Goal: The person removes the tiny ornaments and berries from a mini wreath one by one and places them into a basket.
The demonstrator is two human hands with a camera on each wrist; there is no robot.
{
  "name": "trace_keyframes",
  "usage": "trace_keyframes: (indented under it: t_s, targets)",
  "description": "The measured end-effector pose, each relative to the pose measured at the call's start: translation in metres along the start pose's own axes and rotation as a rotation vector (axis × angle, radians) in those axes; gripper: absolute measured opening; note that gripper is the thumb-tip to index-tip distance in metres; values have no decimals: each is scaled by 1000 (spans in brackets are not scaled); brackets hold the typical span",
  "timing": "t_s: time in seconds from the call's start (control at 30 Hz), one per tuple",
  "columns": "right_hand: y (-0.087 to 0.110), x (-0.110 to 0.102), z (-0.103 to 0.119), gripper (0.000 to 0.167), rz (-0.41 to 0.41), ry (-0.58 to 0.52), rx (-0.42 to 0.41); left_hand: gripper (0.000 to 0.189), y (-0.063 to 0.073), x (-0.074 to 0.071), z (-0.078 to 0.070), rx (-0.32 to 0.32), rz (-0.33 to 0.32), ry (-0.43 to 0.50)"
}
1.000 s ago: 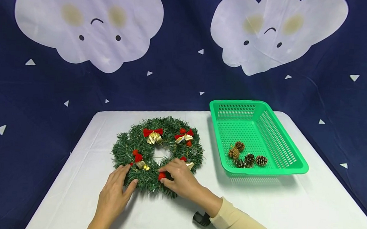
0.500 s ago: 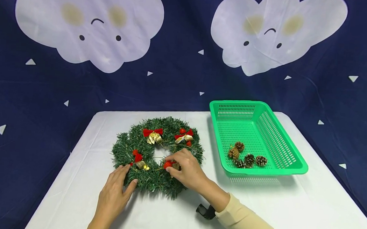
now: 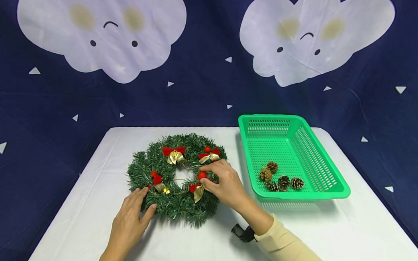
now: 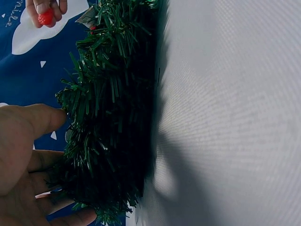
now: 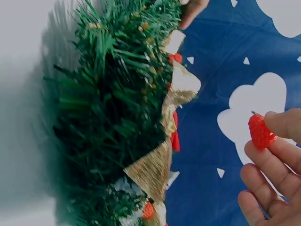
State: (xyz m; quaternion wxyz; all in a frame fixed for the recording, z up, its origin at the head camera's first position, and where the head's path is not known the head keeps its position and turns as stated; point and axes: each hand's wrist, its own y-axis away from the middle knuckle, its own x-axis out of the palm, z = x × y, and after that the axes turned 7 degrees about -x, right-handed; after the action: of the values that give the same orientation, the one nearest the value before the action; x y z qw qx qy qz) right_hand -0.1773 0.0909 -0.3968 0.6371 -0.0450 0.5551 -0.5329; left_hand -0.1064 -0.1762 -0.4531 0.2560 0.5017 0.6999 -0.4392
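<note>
red berry (image 3: 202, 175) pinched in right hand (image 3: 227, 184) above wreath (image 3: 179, 206); left hand (image 3: 129, 218) spread against wreath

Table (image 3: 81, 226): basket (image 3: 303, 195) toward back-right corner, wreath (image 3: 179, 206) left of it. Pine cones (image 3: 283, 183) in basket's front-left corner. Bows (image 3: 174, 150) on wreath. Left hand (image 3: 129, 221) at wreath's front-left edge; right hand (image 3: 227, 183) over its right side, berry (image 3: 202, 175) between fingertips. Backdrop (image 3: 197, 94) behind.
</note>
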Motion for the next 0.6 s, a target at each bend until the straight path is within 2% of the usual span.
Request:
trace_keyframes:
  t_s: [0.2, 0.6]
  targets:
    - [0, -11, -6, 28, -40, -8, 9, 56, 0, 0, 0, 2, -4, 3]
    - [6, -38, -19, 28, -79, 23, 97, 56, 0, 0, 0, -2, -3, 8]
